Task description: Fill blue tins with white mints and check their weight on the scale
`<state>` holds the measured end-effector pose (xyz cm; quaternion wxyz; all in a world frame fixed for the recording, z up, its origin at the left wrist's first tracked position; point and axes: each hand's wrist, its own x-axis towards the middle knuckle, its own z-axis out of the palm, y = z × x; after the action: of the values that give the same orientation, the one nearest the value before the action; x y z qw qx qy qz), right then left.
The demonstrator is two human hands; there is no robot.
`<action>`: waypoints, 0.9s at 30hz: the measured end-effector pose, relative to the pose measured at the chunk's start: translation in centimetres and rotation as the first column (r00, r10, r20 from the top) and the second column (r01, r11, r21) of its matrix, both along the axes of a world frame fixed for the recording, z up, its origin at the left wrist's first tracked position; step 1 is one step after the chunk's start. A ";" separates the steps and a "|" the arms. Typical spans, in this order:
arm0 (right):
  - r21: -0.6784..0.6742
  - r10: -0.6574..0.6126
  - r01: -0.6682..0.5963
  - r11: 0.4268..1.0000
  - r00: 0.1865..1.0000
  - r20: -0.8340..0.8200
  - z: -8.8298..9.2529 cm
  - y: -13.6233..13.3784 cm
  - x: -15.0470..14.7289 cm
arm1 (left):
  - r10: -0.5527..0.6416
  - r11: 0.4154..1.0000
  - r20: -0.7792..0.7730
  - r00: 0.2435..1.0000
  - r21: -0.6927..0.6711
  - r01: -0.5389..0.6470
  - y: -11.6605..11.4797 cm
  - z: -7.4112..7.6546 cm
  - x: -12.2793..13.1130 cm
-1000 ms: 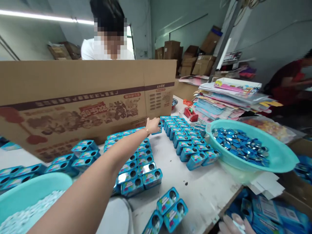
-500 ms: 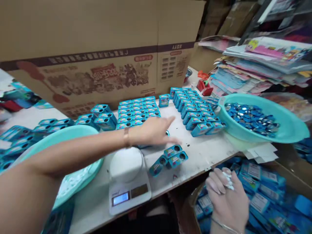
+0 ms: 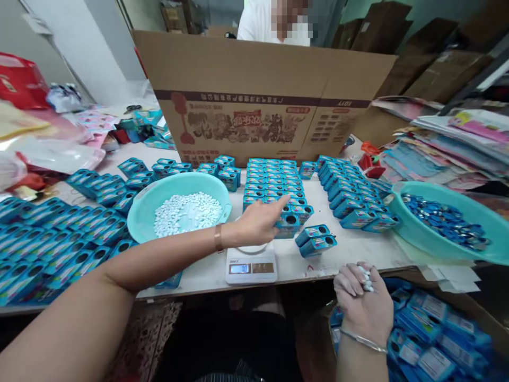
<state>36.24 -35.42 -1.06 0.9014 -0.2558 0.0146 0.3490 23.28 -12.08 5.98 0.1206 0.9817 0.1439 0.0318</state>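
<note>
My left hand reaches over the scale, its index finger stretched out above a block of blue boxes. Beside its lower fingers stands a blue box with a round dark hole; whether they touch is unclear. Two more such boxes stand together to its right. My right hand is palm up at the table's front edge, fingers curled round several small white tablets. Under my left forearm, a white digital scale shows a lit display; my hand partly hides its platform.
A turquoise basin of white tablets stands left, another with blue shiny packets right. Rows of blue boxes fill the table. Behind stands a large carton, with a person in white beyond. Blue boxes fill a carton below right.
The view has swung left and up, bringing in the left basin's contents and the person. Two front boxes stand where three stood. My right hand still holds the tablets.
</note>
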 end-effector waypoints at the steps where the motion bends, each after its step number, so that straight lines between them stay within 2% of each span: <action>1: 0.001 0.011 -0.011 1.000 1.000 -0.023 -0.1 0.4 -0.1 | 0.017 1.000 0.018 1.000 0.024 -0.018 0.9 0.2 -0.8; 3: 0.002 0.041 -0.041 0.999 0.995 -0.087 -0.3 1.4 -0.1 | 0.031 0.998 0.020 0.999 0.047 -0.032 2.5 -0.5 -2.0; 5: 0.004 0.082 -0.083 0.997 0.984 -0.158 -0.4 2.5 -0.2 | 0.029 0.999 -0.010 1.000 0.044 -0.028 3.8 -2.0 -2.6; 7: 0.004 0.119 -0.121 0.993 0.970 -0.212 -0.4 3.4 -0.3 | 0.033 0.999 -0.047 0.998 0.021 -0.032 4.6 -3.5 -2.9; 9: -0.004 0.136 -0.140 0.990 0.963 -0.232 -0.2 4.0 -0.4 | 0.043 0.999 -0.089 0.995 -0.006 -0.044 5.0 -4.3 -3.0; 12: -0.031 0.124 -0.134 0.991 0.970 -0.207 0.2 4.3 -0.3 | 0.029 1.000 -0.047 0.998 0.009 -0.029 5.2 -3.7 -3.3; 15: -0.079 0.107 -0.120 0.990 0.983 -0.150 0.5 4.5 -0.2 | -0.030 0.999 0.130 0.991 0.032 0.026 5.6 -2.1 -3.4; 17: -0.101 0.106 -0.119 0.988 0.987 -0.124 0.6 4.8 -0.1 | -0.046 0.999 0.196 0.980 0.016 0.044 6.0 -1.3 -3.5; 21: -0.087 0.131 -0.144 0.986 0.981 -0.143 0.5 5.7 -0.4 | -0.021 1.000 0.123 0.992 -0.007 0.022 6.2 -1.0 -3.5; 27: -0.107 0.147 -0.166 0.980 0.975 -0.169 0.9 9.0 -1.0 | 0.006 1.000 0.007 1.000 -0.002 -0.006 6.2 -1.9 -3.6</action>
<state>35.25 -26.39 -0.21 0.8498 -0.2813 0.0880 0.4370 19.69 -5.90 4.06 0.1219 0.9811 0.1464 0.0354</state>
